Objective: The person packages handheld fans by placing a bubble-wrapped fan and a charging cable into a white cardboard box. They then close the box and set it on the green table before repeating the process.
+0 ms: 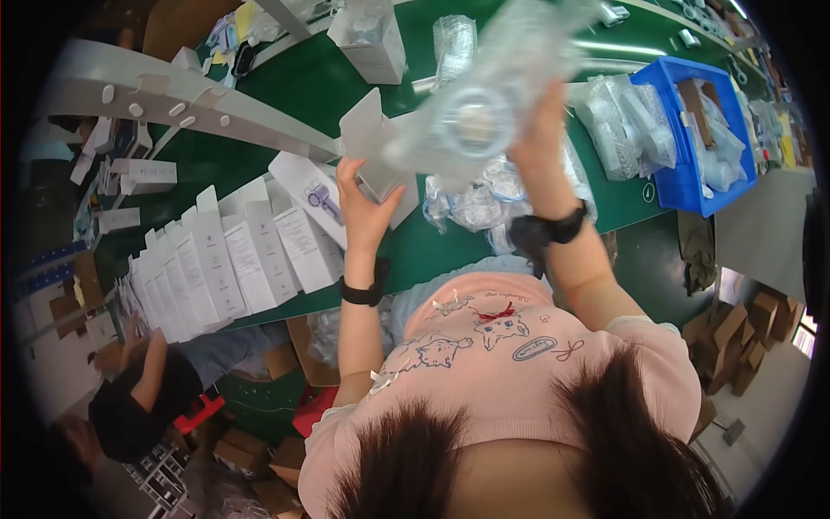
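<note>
My left hand (367,208) grips an open white carton (406,203) by its near side, thumb and fingers apart around it, with a flap raised. My right hand (543,138) is closed on a clear plastic-bagged item (475,121), held up over the bench to the right of the carton. A pale round ring shows through the bag; motion blurs the rest. Below it, several small clear-bagged parts (480,206) lie on the green bench (411,251). Left of my left hand stands a row of open white cartons (251,251), one printed with a purple device.
A blue bin (700,203) with bagged pieces stands at the right, beside bubble-wrapped packs (609,130). Another bubble-wrapped roll (454,48) and a white box (372,48) are at the back. A grey metal beam (199,95) crosses the left. A co-worker (130,398) is at lower left.
</note>
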{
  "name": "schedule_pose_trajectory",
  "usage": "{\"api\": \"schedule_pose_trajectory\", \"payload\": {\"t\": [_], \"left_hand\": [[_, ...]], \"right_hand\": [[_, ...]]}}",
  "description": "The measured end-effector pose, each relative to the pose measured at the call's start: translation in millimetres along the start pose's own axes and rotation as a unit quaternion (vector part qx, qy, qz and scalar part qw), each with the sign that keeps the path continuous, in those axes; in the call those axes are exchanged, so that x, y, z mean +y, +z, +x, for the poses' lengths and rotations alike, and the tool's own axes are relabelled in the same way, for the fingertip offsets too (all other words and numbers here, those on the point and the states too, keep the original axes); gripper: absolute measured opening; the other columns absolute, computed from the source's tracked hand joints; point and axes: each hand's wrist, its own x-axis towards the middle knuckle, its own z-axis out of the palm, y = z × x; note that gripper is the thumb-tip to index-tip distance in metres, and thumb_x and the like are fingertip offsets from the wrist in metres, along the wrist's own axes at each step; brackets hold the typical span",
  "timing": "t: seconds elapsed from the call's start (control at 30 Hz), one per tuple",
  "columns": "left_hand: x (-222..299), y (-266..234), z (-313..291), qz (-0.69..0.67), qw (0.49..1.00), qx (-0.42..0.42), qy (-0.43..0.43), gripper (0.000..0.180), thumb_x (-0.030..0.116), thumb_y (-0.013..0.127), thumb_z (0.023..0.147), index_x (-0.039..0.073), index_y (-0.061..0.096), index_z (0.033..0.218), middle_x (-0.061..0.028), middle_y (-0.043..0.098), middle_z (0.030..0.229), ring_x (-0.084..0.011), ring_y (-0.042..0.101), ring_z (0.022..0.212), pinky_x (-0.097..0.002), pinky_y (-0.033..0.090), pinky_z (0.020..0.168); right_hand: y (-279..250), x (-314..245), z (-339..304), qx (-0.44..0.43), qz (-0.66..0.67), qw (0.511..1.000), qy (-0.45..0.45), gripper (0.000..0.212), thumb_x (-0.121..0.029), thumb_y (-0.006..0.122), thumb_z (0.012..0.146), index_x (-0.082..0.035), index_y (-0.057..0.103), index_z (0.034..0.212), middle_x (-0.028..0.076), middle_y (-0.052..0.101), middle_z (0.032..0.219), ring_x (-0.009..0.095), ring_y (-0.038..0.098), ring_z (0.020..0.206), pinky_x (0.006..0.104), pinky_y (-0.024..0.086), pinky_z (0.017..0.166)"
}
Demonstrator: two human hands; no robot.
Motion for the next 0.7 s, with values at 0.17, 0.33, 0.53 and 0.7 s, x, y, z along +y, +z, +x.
{"api": "schedule_pose_trajectory", "payload": {"t": [0.17, 0.33, 0.53, 0.7], "left_hand": [[9, 9, 3, -0.011, 0.994, 0.077, -0.080, 0.075, 0.013, 0.077, 0.059, 0.002, 0.025, 0.112, -0.0212, 0.038, 0.113, -0.0320, 0.042, 0.106, -0.0395, 0.037, 0.086], [6, 23, 1, -0.017, 0.993, 0.099, -0.061, 0.081, 0.015, 0.079, 0.058, 0.001, 0.020, 0.111, -0.0228, 0.037, 0.111, -0.0329, 0.044, 0.105, -0.0399, 0.037, 0.087], [10, 28, 6, -0.077, 0.991, 0.074, -0.086, 0.081, 0.015, 0.081, 0.057, 0.003, 0.019, 0.108, -0.0220, 0.035, 0.115, -0.0317, 0.043, 0.106, -0.0378, 0.035, 0.089], [-22, 10, 5, 0.027, 0.993, 0.092, 0.067, 0.076, 0.013, 0.079, 0.059, 0.007, 0.020, 0.106, -0.0222, 0.033, 0.121, -0.0305, 0.040, 0.111, -0.0373, 0.034, 0.091]], "right_hand": [[75, 91, -26, 0.046, -0.046, 0.993, -0.098, 0.056, -0.011, 0.060, 0.078, -0.011, 0.026, 0.123, 0.011, 0.041, 0.117, 0.023, 0.046, 0.102, 0.0357, 0.041, 0.085], [59, 92, -33, -0.057, -0.222, 0.950, -0.212, 0.059, -0.006, 0.062, 0.075, -0.011, 0.026, 0.120, 0.014, 0.042, 0.115, 0.025, 0.045, 0.101, 0.0366, 0.039, 0.086], [25, 79, -30, -0.326, -0.552, 0.673, -0.368, 0.041, -0.008, 0.064, 0.071, -0.009, 0.048, 0.109, 0.014, 0.046, 0.109, 0.030, 0.045, 0.102, 0.0396, 0.039, 0.085], [-4, 49, -17, -0.351, -0.498, 0.748, -0.264, 0.027, -0.010, 0.064, 0.069, -0.009, 0.061, 0.096, 0.012, 0.049, 0.107, 0.032, 0.049, 0.097, 0.0402, 0.041, 0.082]]}}
